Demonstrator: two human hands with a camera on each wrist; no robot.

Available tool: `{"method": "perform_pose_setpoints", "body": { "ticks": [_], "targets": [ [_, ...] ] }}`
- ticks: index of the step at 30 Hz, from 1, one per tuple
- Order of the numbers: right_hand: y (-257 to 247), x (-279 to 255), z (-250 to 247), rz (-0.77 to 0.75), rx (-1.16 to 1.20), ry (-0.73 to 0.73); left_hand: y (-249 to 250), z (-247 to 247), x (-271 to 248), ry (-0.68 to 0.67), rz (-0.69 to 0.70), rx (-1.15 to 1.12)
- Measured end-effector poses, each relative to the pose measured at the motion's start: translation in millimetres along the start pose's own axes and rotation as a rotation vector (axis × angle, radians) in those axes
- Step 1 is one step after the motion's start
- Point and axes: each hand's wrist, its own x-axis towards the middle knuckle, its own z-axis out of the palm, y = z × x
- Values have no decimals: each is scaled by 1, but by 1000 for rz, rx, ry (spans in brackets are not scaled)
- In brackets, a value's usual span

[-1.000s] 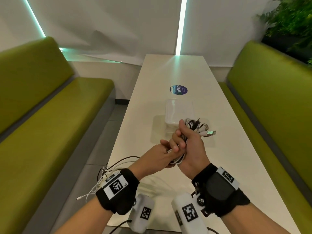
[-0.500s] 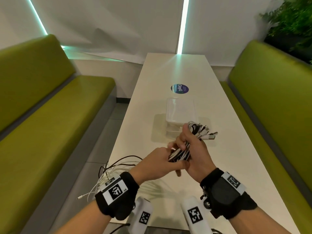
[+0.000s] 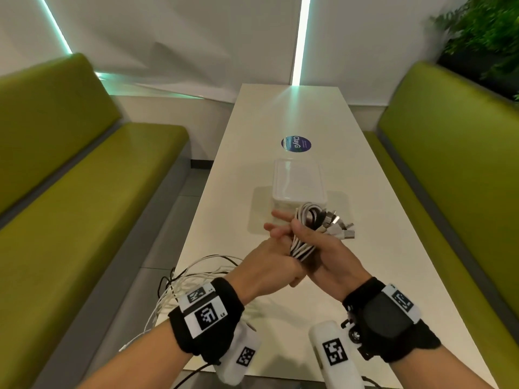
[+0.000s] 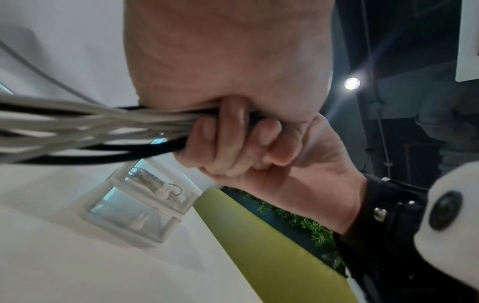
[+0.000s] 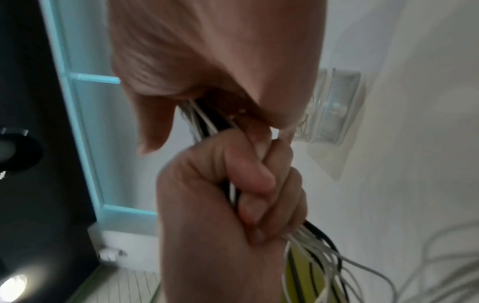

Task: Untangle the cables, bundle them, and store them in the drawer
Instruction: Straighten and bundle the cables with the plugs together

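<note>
A bundle of white and black cables point(image 3: 302, 247) is held above the white table point(image 3: 393, 248). My right hand point(image 3: 325, 245) grips it just below its looped end, and several plugs point(image 3: 341, 230) stick out to the right. My left hand point(image 3: 269, 259) holds the same bundle right below, fingers curled round the cables point(image 5: 311, 252) in the right wrist view, while two fingers point forward in the head view. The loose cable tails point(image 3: 191, 279) hang off the table's left edge. A small clear plastic drawer unit point(image 3: 299, 186) stands just beyond the hands; a coiled white cable lies in its upper drawer point(image 4: 155, 184).
Green benches run along both sides, the left bench point(image 3: 84, 206) and the right bench point(image 3: 449, 164). A round blue sticker point(image 3: 296, 144) lies on the table behind the drawer unit. A plant point(image 3: 483, 32) stands at the far right.
My left hand has shifted on the bundle, close against the right hand, and two of its fingers now stick out. The right hand keeps its grip.
</note>
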Motion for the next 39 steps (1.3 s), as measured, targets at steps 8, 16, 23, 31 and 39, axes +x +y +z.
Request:
{"method": "perform_pose_setpoints", "body": {
  "ticks": [8, 16, 23, 31, 39],
  "targets": [
    [-5, 3, 7, 23, 54, 36, 4, -14, 5, -193, -34, 30],
    [-3, 1, 17, -34, 147, 278, -3, -11, 6, -155, -24, 75],
    [1, -1, 25, -86, 108, 359, -17, -8, 6, -83, 317, 442],
    [2, 0, 24, -150, 144, 358, -28, -6, 12, -61, 268, 522],
    [-12, 2, 11, -110, 309, 244, -61, -29, -12, -74, 160, 257]
  ]
}}
